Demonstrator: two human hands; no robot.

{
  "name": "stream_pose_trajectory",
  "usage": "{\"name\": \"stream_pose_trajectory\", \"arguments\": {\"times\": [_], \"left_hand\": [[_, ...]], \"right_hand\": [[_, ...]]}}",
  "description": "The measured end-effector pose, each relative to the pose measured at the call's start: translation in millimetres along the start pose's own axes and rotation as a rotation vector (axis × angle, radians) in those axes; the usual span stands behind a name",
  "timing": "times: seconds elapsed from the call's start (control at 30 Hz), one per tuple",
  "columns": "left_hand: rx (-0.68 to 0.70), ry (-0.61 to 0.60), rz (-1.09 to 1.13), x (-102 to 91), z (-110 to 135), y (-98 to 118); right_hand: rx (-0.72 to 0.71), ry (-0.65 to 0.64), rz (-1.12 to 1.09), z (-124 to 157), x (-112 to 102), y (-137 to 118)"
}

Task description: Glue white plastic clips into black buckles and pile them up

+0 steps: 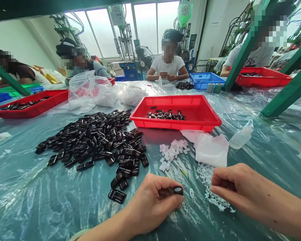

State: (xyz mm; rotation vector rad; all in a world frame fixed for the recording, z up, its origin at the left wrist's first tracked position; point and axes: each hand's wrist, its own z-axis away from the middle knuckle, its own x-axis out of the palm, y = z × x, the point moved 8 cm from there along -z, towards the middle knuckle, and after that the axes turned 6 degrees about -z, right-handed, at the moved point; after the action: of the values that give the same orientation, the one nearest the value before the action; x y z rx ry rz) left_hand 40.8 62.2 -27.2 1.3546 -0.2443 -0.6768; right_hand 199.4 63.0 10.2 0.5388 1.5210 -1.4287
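The left hand (pixel 153 204) pinched a black plastic part (pixel 178 190) between thumb and forefinger, its rounded end pointing right, toward the other hand. The right hand (pixel 240 190) hung over the far-right side of the scattered small white plastic pieces (pixel 219 202), its fingers curled toward the thumb; whether they met or gripped anything could not be told. Between the hands lay a white oval piece (pixel 191 193), its long axis running away from the person, just beside the left fingertips and nearer that hand.
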Motion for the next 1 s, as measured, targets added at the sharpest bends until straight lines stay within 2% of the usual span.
{"name": "stream_pose_trajectory", "arguments": {"times": [0.1,0.2,0.3,0.43,0.63,0.8,0.9,1.0], "left_hand": [[0.006,0.005,0.011,-0.3,-0.5,-0.4],[-0.012,-0.009,0.003,0.6,-0.7,1.7],[-0.034,-0.013,0.000,0.7,-0.7,4.1],[-0.055,-0.005,0.019,0.9,-1.0,4.4],[-0.048,0.018,0.045,-0.8,-0.5,1.4],[0.003,-0.008,0.046,0.4,1.5,3.9],[-0.003,0.031,0.018,-2.8,1.4,4.1],[-0.033,0.053,-0.025,-4.3,0.7,2.2]], "right_hand": [[0.069,-0.008,0.031,4.7,-19.4,10.2],[0.234,0.055,0.137,6.5,-43.9,32.0],[0.340,0.032,0.261,7.8,-52.2,51.0],[0.304,-0.080,0.319,6.1,-35.9,55.2],[0.253,-0.090,0.380,0.4,-18.6,49.8],[0.243,-0.020,0.401,2.4,-22.5,46.2],[0.224,0.013,0.394,8.4,-31.0,40.4],[0.118,0.066,0.227,14.7,-39.9,30.0]]}}
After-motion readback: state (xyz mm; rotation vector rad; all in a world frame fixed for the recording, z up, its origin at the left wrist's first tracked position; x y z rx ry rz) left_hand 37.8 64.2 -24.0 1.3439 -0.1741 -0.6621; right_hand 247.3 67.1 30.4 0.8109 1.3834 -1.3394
